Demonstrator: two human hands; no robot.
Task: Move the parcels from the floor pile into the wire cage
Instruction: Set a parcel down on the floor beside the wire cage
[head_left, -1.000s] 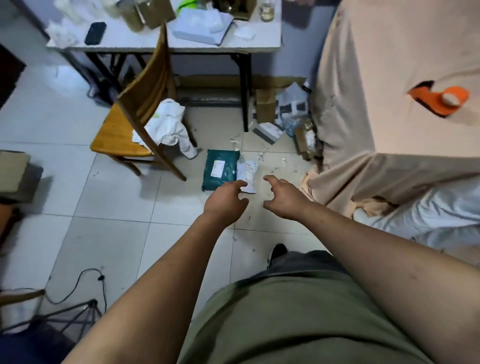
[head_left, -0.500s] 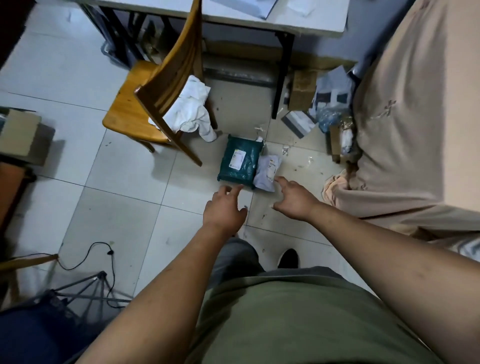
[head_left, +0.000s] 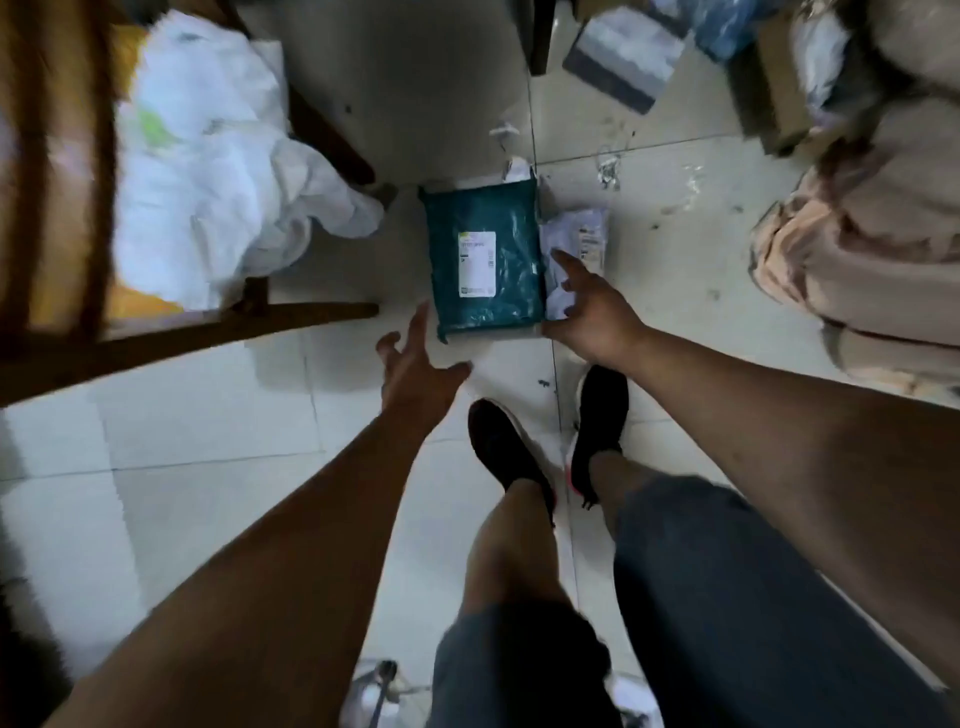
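Fingers (head_left: 418, 325) of the left hand (head_left: 415, 374) were spread and straight, gripping nothing, just beside the near left corner of the teal parcel (head_left: 483, 260). Fingers (head_left: 567, 264) of the right hand (head_left: 597, 317) were likewise spread and held nothing, positioned over the small white parcel (head_left: 584, 234), with the thumb at the teal parcel's near right corner; contact could not be confirmed. Both parcels lay flat, side by side and touching, on the tiled floor (head_left: 208, 441). A wooden chair (head_left: 270, 317) carrying a white cloth (head_left: 218, 171) stood left of them. Two black shoes (head_left: 498, 441) stood near the parcels.
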